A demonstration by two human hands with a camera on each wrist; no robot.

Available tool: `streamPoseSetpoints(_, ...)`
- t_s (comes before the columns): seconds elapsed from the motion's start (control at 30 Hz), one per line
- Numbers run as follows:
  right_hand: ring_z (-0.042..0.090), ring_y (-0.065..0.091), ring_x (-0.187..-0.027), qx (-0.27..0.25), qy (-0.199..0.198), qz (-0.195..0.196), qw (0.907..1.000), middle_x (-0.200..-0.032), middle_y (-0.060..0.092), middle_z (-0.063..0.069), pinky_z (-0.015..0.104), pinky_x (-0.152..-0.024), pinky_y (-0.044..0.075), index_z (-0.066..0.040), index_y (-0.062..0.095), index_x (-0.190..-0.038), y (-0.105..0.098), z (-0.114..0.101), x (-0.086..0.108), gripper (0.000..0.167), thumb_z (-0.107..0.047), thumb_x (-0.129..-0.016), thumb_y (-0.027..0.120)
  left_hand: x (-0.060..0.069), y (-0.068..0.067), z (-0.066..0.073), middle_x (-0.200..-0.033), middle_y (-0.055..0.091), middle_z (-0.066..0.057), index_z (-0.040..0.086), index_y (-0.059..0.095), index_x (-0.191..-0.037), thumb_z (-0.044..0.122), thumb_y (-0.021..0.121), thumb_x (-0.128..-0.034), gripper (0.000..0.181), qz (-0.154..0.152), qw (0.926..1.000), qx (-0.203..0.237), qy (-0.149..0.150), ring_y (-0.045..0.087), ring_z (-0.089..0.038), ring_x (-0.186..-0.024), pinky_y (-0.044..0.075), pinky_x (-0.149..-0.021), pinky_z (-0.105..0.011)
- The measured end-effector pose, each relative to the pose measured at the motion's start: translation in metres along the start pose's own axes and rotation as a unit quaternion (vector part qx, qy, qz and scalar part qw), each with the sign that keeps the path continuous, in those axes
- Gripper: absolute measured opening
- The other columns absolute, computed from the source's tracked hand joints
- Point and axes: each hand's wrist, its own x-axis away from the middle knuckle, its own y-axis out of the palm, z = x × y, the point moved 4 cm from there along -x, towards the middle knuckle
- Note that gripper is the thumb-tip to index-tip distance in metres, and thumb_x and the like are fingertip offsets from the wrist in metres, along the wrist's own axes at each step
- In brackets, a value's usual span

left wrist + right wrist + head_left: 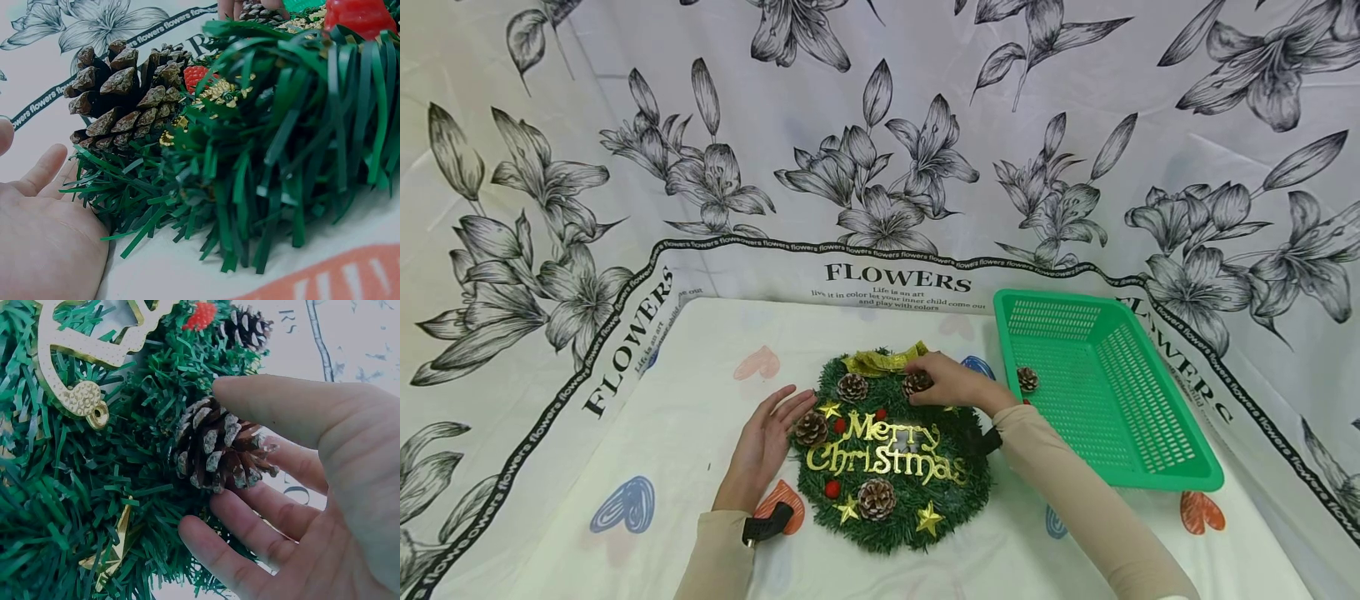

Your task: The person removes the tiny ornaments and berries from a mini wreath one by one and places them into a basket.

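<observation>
A round green tinsel wreath (887, 535) lies on the table, bearing gold "Merry Christmas" lettering (859, 427), gold stars, red berries and several pine cones. At its upper right my right hand (953, 385) holds a pine cone (215, 450) between thumb and fingers, against the tinsel. My left hand (762, 450) is beside the wreath's left edge, fingers extended, near another pine cone (122, 94); the left wrist view shows its fingers partly behind the tinsel. A gold ribbon (871, 363) crosses the wreath's top, just left of my right hand.
To the right stands a green plastic basket (1150, 481) with a pine cone (1027, 379) and a bit of red at its left side. The white tablecloth (685, 392) has printed hearts. Behind the table hangs a flower-printed curtain (737, 275).
</observation>
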Motion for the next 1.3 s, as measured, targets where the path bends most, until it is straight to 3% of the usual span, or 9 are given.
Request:
streamPoseSetpoints(0.3,0.037,0.044,-0.142,0.035,0.013,-0.006,0.9993,-0.148,0.054,0.013,0.056,-0.115,0.038,-0.008,0.052,-0.147,0.0032,-0.004,0.0002,0.055,-0.025,-0.097,0.07,0.0001,0.0,-0.0007,-0.161,0.039,-0.017,0.005,0.018,-0.16,0.042,0.027,-0.1128,0.06,-0.005,1.0,0.0,-0.002,0.054,-0.015,-0.138,-0.006,-0.129,-0.05)
streamPoseSetpoints(0.53,0.039,0.045,-0.141,0.048,0.006,-0.021,0.9986,-0.153,0.048,0.015,0.057,-0.114,0.04,-0.01,0.052,-0.147,0.0054,-0.0062,0.0013,0.054,-0.026,-0.098,0.069,0.0005,0.0,-0.0008,-0.159,0.044,-0.014,0.005,0.018,-0.16,0.043,0.029,-0.1123,0.062,-0.004,1.0,-0.004,-0.001,0.055,-0.014,-0.137,-0.004,-0.129,-0.051)
streamPoseSetpoints(0.8,0.037,0.043,-0.145,0.039,0.024,-0.03,0.9985,-0.159,0.04,0.016,0.055,-0.115,0.041,-0.014,0.051,-0.148,0.0079,-0.0045,0.001,0.054,-0.028,-0.099,0.068,0.0008,0.0001,0.0002,-0.158,0.046,-0.013,0.005,0.018,-0.16,0.044,0.031,-0.1118,0.063,-0.006,1.0,0.0,0.001,0.056,-0.013,-0.135,-0.005,-0.129,-0.049)
streamPoseSetpoints(1.1,0.035,0.044,-0.145,0.058,0.023,-0.018,0.9979,-0.159,0.043,0.013,0.053,-0.116,0.041,-0.014,0.054,-0.146,0.0065,-0.0047,-0.0022,0.05,-0.024,-0.099,0.067,0.0,0.0012,0.0019,-0.154,0.05,-0.011,0.004,0.018,-0.16,0.04,0.027,-0.1131,0.06,-0.006,1.0,-0.001,0.004,0.057,-0.013,-0.135,-0.007,-0.128,-0.05)
streamPoseSetpoints(1.3,0.031,0.048,-0.141,0.047,0.017,-0.011,0.9987,-0.153,0.05,0.01,0.05,-0.114,0.043,-0.014,0.054,-0.145,0.0068,-0.0045,-0.0025,0.048,-0.025,-0.1,0.066,0.0012,0.0007,0.0011,-0.158,0.044,-0.015,0.004,0.018,-0.16,0.042,0.028,-0.1127,0.061,-0.004,1.0,-0.003,0.001,0.056,-0.014,-0.136,-0.007,-0.128,-0.05)
